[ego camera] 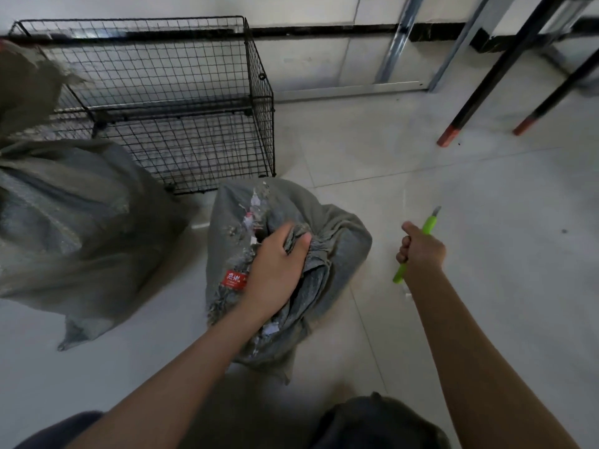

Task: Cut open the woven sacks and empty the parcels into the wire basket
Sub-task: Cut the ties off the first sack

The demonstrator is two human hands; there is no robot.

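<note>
Tiled floor (421, 157) | left hand (275, 270) grips frayed grey sack (337, 241) | right hand (421, 251) holds green knife (429, 223)

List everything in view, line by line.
woven sacks: three, grey-green; middle sack in front of the basket, left sack bulky beside it, third sack partly seen at the upper left edge
wire basket: one, black, by the wall
red label: one, on the middle sack
utility knife: one, green, blade out
slanted legs: two, black with red feet, upper right
metal frame: one, silver, against the wall
left hand: grips the middle sack's bunched mouth
right hand: holds the utility knife, clear of the sack
</note>
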